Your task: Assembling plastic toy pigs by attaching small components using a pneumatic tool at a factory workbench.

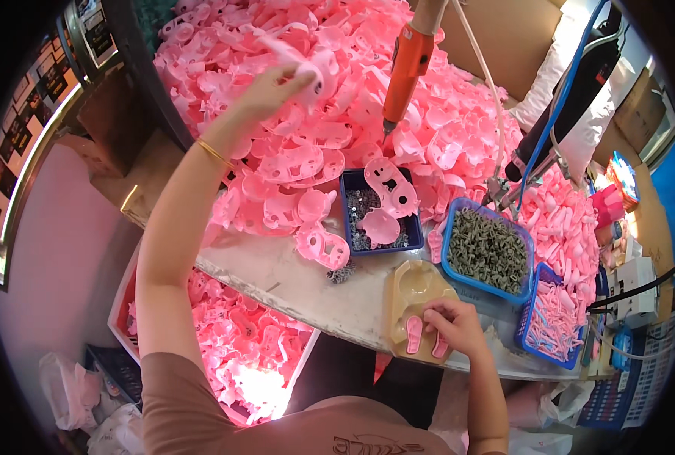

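Observation:
My left hand (275, 89) reaches over the far left of the heap and pinches a pink plastic shell (321, 74), which is slightly blurred. My right hand (455, 324) is low over a tan jig (404, 303) at the table's front edge, fingertips drawn together. Whatever sits between them is hidden. One small pink strip (414, 334) lies in the jig's left slot. Another pink strip (440, 346) shows in the right slot, partly under my right hand. Above the work area hangs an orange electric screwdriver (406, 74), bit pointing down.
A huge heap of pink shells (451, 144) covers the table's back. Beyond the jig stand a dark blue tray (347, 241) of small metal parts with two shells on top, a blue basket (446, 262) of grey-green screws and a blue basket (538, 350) of pink sticks. Below left, a bin (304, 364) holds pink parts.

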Action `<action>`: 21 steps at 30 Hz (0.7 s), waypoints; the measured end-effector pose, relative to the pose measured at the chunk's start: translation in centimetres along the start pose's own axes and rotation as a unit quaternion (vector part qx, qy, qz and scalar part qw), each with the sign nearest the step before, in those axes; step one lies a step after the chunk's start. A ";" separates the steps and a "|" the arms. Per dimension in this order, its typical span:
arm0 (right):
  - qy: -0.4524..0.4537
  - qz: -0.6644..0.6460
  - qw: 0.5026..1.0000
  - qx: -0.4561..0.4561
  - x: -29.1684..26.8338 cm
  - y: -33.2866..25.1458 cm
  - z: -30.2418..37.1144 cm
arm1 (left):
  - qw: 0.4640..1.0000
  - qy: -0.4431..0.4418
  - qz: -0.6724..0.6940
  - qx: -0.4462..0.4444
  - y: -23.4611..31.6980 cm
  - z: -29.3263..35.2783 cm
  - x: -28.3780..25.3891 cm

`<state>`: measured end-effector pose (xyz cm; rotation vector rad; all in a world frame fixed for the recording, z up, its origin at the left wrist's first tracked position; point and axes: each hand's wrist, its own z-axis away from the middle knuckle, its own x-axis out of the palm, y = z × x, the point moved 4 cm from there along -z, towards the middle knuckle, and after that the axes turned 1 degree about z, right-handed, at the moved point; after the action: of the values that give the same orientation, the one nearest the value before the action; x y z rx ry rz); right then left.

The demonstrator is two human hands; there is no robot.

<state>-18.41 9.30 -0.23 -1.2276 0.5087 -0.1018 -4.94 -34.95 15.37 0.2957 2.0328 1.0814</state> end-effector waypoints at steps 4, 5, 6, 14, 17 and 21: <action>0.001 0.012 1.000 -0.024 0.1 -0.1 0.2 | 0.982 0.017 0.181 -0.052 -0.1 1.0 -3.2; -0.004 0.007 1.000 -0.020 0.2 0.1 0.2 | 0.982 0.016 0.178 -0.059 -0.2 1.2 -3.5; -0.005 0.011 1.000 -0.024 0.1 0.0 0.0 | 0.967 -0.004 0.239 -0.083 -0.4 1.5 -3.7; -0.007 0.018 0.999 -0.040 0.1 -0.3 0.0 | 0.963 -0.054 0.251 -0.078 -0.6 6.3 -5.8; -0.003 0.014 0.998 -0.053 0.2 -0.1 0.0 | 0.989 0.026 0.139 -0.053 -0.2 9.6 -5.7; -0.006 0.006 0.999 -0.054 0.1 0.1 -0.2 | 0.952 0.082 0.295 0.006 0.3 16.2 -5.7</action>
<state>-18.41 9.18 -0.44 -1.3293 0.5157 -0.0569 10.73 -28.11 13.56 0.8889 2.1529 1.4906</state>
